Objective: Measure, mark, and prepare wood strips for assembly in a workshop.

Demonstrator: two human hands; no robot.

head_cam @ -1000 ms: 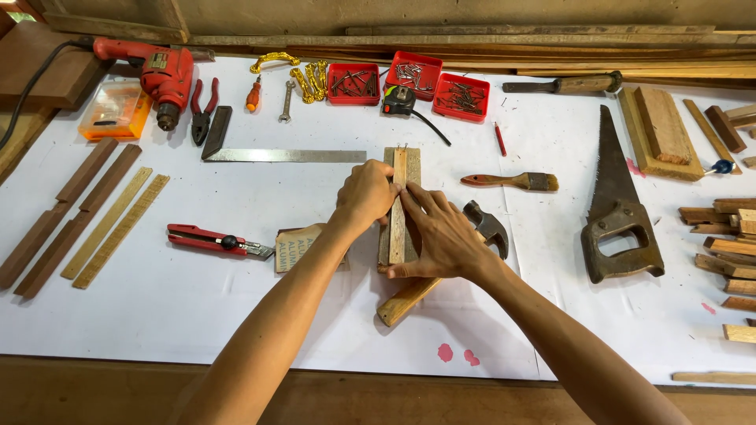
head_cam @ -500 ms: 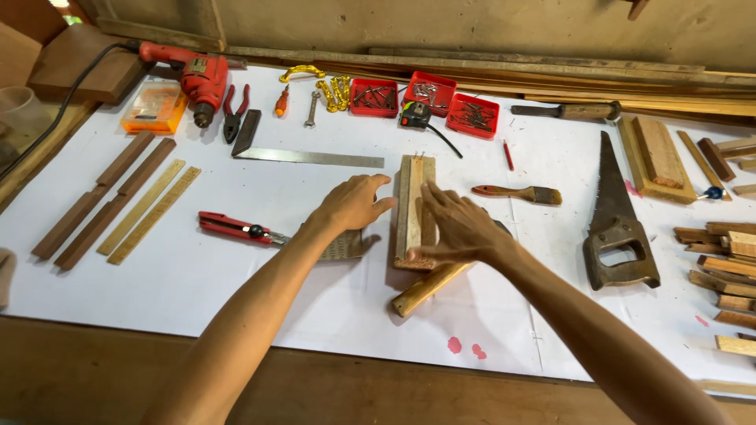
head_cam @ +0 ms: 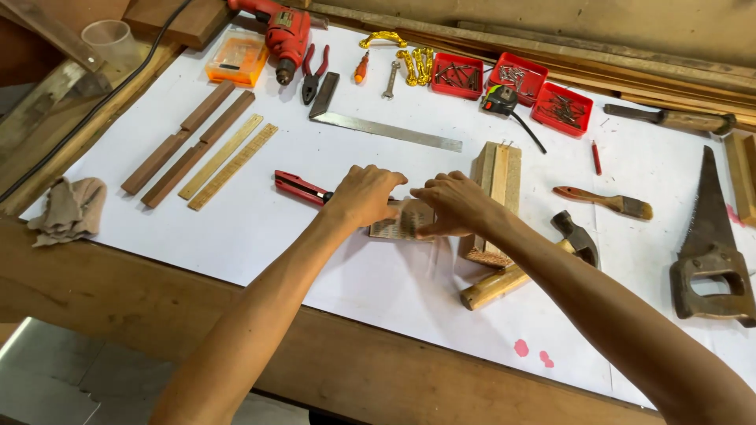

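Resting on a small tan piece of sandpaper (head_cam: 402, 222) right now, both hands are lying on top of it with the fingers spread and pressing flat rather than curled around anything, so nothing is really being gripped. The left hand (head_cam: 365, 194) is covering the sheet's left part and the right hand (head_cam: 453, 204) is sitting on its right part, fingertips nearly meeting in the middle. The sandpaper is lying flat on the white paper sheet (head_cam: 260, 228) covering the workbench, just beside a stack of light wooden blocks (head_cam: 498, 189) that is standing to its right with a couple of small nails poking out the top end. Red-handled pliers (head_cam: 300, 187) are lying just left of the left hand, and I can't tell whether the tip is touching the sandpaper since the hand is hiding it. A claw hammer (head_cam: 543, 260) is lying angled under the right forearm, next to the blocks. Farther back a steel square (head_cam: 378, 124) is lying flat, with a red power drill (head_cam: 286, 33) and three red trays of fasteners (head_cam: 508, 85) along the far edge. A handsaw (head_cam: 713, 244) is sitting well apart on the right.
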